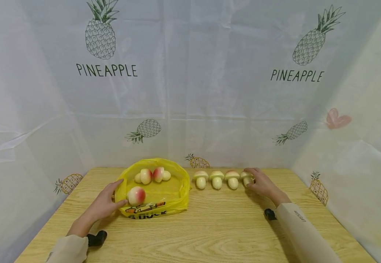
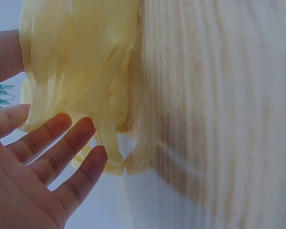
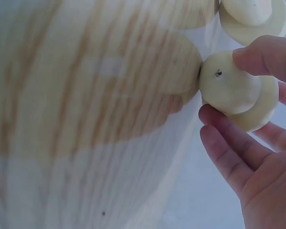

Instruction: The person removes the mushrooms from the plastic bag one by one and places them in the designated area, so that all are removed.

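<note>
A yellow plastic bag [image 1: 177,208] lies with its mouth spread on the table, holding three toy mushrooms with red-tinged caps, one of them the front mushroom [image 1: 136,196]. My left hand [image 1: 103,204] touches the bag's left side; in the left wrist view its fingers [image 2: 81,174] are spread and fairly straight against the yellow film. To the right of the bag, pale toy mushrooms stand in a row, among them one mushroom [image 1: 217,179]. My right hand [image 1: 263,184] pinches the rightmost mushroom [image 3: 229,86] between thumb and fingertips, at the table surface.
The wooden table [image 1: 217,233] carries everything. A white sheet [image 1: 207,91] printed with pineapples hangs behind it and at both sides. Black wrist mounts, such as the left mount [image 1: 97,238], stick out under both wrists.
</note>
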A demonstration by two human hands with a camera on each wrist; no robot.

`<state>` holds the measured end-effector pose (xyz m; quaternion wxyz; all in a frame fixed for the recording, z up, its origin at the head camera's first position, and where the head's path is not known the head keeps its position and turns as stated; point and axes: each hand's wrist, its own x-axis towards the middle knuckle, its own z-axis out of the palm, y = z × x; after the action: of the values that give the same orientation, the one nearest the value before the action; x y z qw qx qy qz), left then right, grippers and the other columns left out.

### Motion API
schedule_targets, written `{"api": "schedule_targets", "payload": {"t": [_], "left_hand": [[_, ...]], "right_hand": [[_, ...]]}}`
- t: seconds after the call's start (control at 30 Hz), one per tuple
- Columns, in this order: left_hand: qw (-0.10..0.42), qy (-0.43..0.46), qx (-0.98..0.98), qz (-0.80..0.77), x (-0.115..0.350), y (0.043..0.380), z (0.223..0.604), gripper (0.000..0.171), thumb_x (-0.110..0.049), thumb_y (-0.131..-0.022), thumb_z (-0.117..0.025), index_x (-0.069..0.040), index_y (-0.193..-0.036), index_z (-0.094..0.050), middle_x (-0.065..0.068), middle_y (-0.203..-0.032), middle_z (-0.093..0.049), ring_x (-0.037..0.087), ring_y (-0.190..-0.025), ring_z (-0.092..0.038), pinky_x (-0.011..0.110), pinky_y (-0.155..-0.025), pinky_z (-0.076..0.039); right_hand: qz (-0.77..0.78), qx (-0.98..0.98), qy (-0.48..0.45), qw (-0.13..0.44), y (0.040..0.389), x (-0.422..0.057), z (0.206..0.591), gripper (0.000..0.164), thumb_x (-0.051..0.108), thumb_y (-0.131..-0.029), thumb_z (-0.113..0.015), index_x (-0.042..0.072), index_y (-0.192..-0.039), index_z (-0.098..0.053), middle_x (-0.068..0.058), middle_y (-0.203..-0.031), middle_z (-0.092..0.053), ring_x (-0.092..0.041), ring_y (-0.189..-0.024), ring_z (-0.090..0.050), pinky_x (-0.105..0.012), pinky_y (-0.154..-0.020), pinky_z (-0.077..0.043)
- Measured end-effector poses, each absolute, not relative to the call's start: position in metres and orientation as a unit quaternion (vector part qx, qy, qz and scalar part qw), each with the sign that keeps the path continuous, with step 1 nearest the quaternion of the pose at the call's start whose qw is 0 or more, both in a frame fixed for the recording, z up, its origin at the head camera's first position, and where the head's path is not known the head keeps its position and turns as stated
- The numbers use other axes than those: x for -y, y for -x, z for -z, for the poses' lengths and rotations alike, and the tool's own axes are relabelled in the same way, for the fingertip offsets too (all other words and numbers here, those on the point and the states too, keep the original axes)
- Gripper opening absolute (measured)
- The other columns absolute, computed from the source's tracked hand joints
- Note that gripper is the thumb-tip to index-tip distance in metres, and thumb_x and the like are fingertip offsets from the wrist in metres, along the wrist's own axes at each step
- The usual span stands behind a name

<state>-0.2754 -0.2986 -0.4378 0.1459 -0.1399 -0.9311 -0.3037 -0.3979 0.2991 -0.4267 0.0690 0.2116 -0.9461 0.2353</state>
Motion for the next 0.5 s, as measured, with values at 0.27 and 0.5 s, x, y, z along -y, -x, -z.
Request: {"api": "schedule_targets", "payload": {"t": [0.27,0.5], "left_hand": [[0.143,0.142,0.928,0.312,0.2977,0.2738,0.436,0.08,-0.03,-0.083,-0.075,0.007,-0.142,-0.035,0.027,-0.128,-0.048,0.039,-0.109,-0.051,0.055,-0.087,-0.044],[0.141,0.14,0.929,0.311,0.2977,0.2748,0.438,0.08,-0.028,-0.084,-0.075,0.006,-0.143,-0.034,0.028,-0.129,-0.047,0.04,-0.11,-0.05,0.055,-0.087,-0.044]], "right_hand": [[-0.231,0.947,-0.212,0.073,0.3966,-0.2987,0.4264,0.062,0.01,-0.086,-0.067,0.007,-0.143,-0.041,-0.023,-0.138,-0.037,-0.034,-0.1,-0.056,-0.049,-0.076,-0.047],[-0.218,0.949,-0.21,0.084,0.3957,-0.3004,0.4252,0.063,0.014,-0.087,-0.068,0.007,-0.143,-0.041,-0.024,-0.138,-0.037,-0.033,-0.095,-0.058,-0.05,-0.074,-0.048]]}}
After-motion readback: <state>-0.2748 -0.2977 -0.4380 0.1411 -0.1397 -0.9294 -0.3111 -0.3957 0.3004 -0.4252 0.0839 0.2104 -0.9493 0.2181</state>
